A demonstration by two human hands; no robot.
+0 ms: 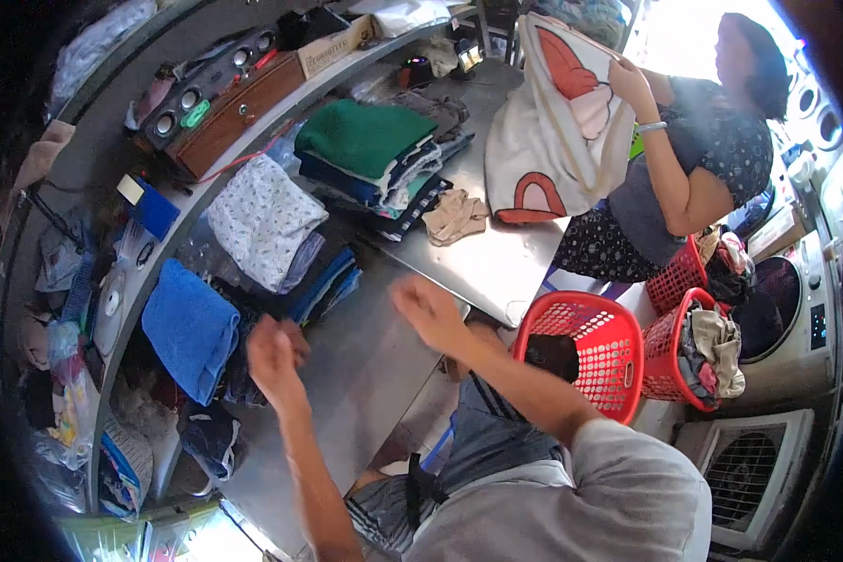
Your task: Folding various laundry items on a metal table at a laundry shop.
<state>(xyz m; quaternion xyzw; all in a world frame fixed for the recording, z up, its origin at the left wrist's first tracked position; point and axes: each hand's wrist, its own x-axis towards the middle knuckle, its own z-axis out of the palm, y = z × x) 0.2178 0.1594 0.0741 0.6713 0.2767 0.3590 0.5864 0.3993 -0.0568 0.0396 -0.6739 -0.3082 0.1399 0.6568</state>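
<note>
My left hand [276, 361] hovers over the near side of the metal table [337, 412], beside a folded blue towel [192, 328] and dark folded clothes. Motion blurs its fingers, so their pose is unclear. To the right, above the table's edge, my right hand [429, 309] is in the air with loosely bent fingers apart and nothing in them. Closest ahead lies a stack of folded blue garments [326, 286]. Behind it are folded white patterned cloth [267, 220] and a tall pile topped by a green cloth [365, 136]. A crumpled beige cloth [456, 216] lies farther right.
Another person [693, 159] at the far right holds up a cream blanket [562, 122] with red shapes. Red laundry baskets [632, 361] stand right of the table, near a front-loading washing machine [815, 300]. A cluttered shelf [173, 211] curves along the left.
</note>
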